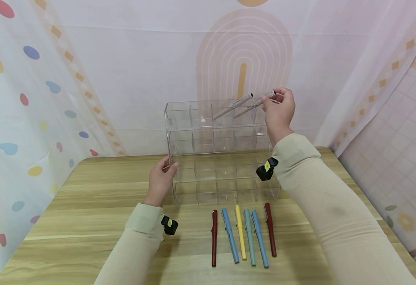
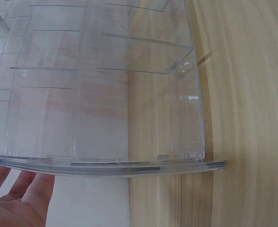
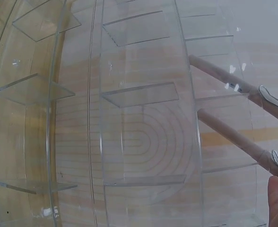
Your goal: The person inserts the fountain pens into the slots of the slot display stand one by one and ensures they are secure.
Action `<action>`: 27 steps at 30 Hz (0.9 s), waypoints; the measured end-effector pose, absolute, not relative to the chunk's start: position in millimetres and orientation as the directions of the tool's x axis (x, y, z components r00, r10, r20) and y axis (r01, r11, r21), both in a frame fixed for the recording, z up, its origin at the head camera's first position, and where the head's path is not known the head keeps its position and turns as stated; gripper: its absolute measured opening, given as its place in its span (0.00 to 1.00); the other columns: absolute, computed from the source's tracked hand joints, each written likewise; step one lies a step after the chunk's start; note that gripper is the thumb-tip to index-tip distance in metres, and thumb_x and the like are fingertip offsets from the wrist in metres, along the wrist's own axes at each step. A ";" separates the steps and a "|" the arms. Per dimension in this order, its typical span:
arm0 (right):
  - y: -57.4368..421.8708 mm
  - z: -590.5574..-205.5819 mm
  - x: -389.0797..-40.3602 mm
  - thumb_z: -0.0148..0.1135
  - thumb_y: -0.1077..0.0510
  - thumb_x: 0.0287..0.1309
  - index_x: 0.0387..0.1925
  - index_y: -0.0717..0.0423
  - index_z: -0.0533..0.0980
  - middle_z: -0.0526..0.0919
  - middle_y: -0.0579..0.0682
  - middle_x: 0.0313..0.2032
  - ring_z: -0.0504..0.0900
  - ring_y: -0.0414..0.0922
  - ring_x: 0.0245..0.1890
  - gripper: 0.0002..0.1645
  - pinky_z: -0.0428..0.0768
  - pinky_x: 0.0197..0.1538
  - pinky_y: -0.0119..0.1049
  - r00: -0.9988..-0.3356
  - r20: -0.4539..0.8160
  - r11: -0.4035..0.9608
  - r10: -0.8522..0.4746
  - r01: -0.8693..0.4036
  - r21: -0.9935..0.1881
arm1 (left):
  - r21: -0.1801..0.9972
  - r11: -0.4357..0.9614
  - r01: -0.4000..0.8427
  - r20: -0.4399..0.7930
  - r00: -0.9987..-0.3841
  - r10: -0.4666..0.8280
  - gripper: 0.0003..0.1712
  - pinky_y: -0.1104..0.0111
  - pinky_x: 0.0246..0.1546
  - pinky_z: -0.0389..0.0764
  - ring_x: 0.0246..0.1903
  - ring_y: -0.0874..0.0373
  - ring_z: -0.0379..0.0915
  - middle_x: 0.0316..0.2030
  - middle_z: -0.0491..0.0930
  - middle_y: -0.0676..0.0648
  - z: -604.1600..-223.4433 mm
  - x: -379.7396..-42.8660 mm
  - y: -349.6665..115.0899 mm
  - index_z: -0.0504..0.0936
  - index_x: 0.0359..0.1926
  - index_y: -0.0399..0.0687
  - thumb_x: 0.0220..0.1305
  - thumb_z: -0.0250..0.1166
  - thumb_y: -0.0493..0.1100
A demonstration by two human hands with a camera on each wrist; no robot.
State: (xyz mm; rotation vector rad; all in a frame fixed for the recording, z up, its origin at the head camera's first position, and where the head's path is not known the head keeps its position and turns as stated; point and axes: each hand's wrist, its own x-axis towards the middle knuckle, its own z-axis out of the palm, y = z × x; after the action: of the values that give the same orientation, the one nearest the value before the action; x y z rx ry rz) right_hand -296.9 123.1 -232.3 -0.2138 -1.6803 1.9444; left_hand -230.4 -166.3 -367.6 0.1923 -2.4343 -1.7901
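Where the pale wood-grain table point(image 1: 97, 198) lies nearest the person, six slim capped pens rest in a loose row, pointing roughly away from the body. From left to right they are a dark red pen point(image 1: 214, 237), a blue pen point(image 1: 230, 235), a yellow pen point(image 1: 241, 232), a teal-green pen point(image 1: 249, 237), a second blue pen point(image 1: 259, 238) and a second dark red pen point(image 1: 270, 229). On either side reach cream sleeves point(image 1: 340, 213), each with a small black camera point(image 1: 169, 225) at the wrist.

Just beyond the row stands a clear acrylic rack point(image 1: 188, 103) of four tiers, split by upright dividers into compartments. At its left edge the left hand point(image 1: 160, 178) pinches the side panel, thumb on the inner face and fingers on the outer.

Up at the top tier, two pale greyish-pink pens with silver clips slant with their caps up to the right, lower ends in neighbouring compartments. The left pale pen point(image 1: 233, 106) leans free of the fingers; the right hand point(image 1: 281, 113) pinches the right pale pen point(image 1: 252, 106) near its cap end.

Behind everything hangs a whitish cloth backdrop point(image 1: 140, 71) printed with a peach arch and, at left, coloured spots.
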 end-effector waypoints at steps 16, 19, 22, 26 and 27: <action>129.7 -232.0 -292.7 0.64 0.69 0.56 0.62 0.58 0.67 0.71 0.46 0.37 0.76 0.38 0.37 0.32 0.79 0.41 0.29 -0.847 0.206 -0.082 0.489 -0.280 -0.956 | 0.952 0.306 -0.025 0.029 -0.985 -0.170 0.26 0.53 0.62 0.69 0.62 0.44 0.66 0.60 0.71 0.37 -366.7 -230.5 -166.0 0.66 0.68 0.40 0.72 0.54 0.42; 135.7 -232.7 -287.9 0.65 0.67 0.56 0.64 0.56 0.64 0.70 0.45 0.39 0.76 0.37 0.38 0.35 0.79 0.41 0.29 -0.843 0.211 -0.092 0.495 -0.292 -0.952 | 0.953 0.303 -0.026 0.029 -0.985 -0.173 0.26 0.53 0.62 0.69 0.62 0.44 0.66 0.60 0.71 0.37 -366.0 -230.2 -165.5 0.66 0.68 0.39 0.72 0.54 0.42; 144.1 -236.4 -280.4 0.64 0.68 0.55 0.61 0.58 0.66 0.71 0.46 0.38 0.77 0.37 0.38 0.32 0.79 0.38 0.28 -0.835 0.208 -0.106 0.510 -0.301 -0.948 | 0.954 0.299 -0.027 0.027 -0.984 -0.174 0.26 0.53 0.62 0.69 0.62 0.43 0.66 0.60 0.70 0.36 -365.5 -230.3 -165.2 0.65 0.68 0.38 0.72 0.54 0.41; 157.1 -247.5 -266.3 0.62 0.69 0.55 0.51 0.55 0.69 0.72 0.46 0.37 0.77 0.37 0.37 0.22 0.79 0.36 0.25 -0.835 0.204 -0.108 0.511 -0.298 -0.948 | 0.956 0.293 -0.030 0.021 -0.985 -0.172 0.26 0.54 0.62 0.69 0.62 0.44 0.66 0.60 0.71 0.37 -365.0 -230.3 -165.1 0.66 0.67 0.38 0.72 0.54 0.41; 160.3 -251.1 -262.6 0.62 0.69 0.55 0.48 0.54 0.70 0.72 0.45 0.37 0.77 0.37 0.37 0.20 0.79 0.36 0.25 -0.838 0.205 -0.101 0.506 -0.294 -0.950 | 0.956 0.292 -0.031 0.020 -0.985 -0.171 0.26 0.54 0.62 0.69 0.62 0.44 0.66 0.60 0.71 0.37 -364.9 -230.2 -165.2 0.66 0.67 0.38 0.72 0.54 0.41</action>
State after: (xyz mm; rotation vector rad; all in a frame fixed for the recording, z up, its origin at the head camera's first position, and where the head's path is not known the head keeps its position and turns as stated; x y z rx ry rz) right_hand -262.6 160.3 -251.1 -0.2333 -1.6507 1.9844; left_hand -230.2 -165.2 -364.9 0.1913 -2.4273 -1.7922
